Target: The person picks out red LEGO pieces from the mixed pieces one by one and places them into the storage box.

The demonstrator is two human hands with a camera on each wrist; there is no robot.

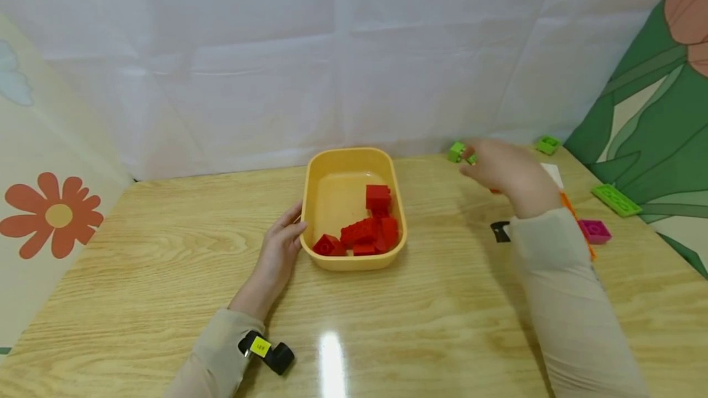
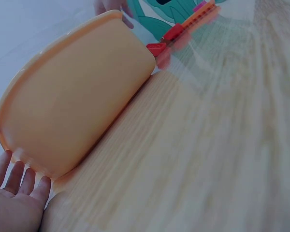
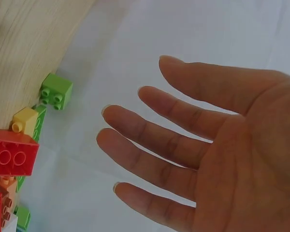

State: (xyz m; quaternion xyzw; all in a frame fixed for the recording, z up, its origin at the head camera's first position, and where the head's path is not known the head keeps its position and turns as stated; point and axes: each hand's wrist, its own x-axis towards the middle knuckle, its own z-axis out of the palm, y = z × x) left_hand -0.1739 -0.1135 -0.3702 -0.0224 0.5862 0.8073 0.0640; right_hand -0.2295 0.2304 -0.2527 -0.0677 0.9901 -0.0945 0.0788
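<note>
Yellow plastic tub (image 1: 354,264): centre frame, containing red plastic bricks (image 1: 359,232); left hand (image 1: 279,247): grips its rim; right hand (image 1: 509,171): upper right, empty, outspread; step apparently collecting red; next move likely calls for pinching the loose red plastic block (image 3: 12,157), left in right-wrist view; beige sleeve (image 1: 558,281): partly hides pieces; black flat piece (image 1: 500,231): indistinct.
</note>
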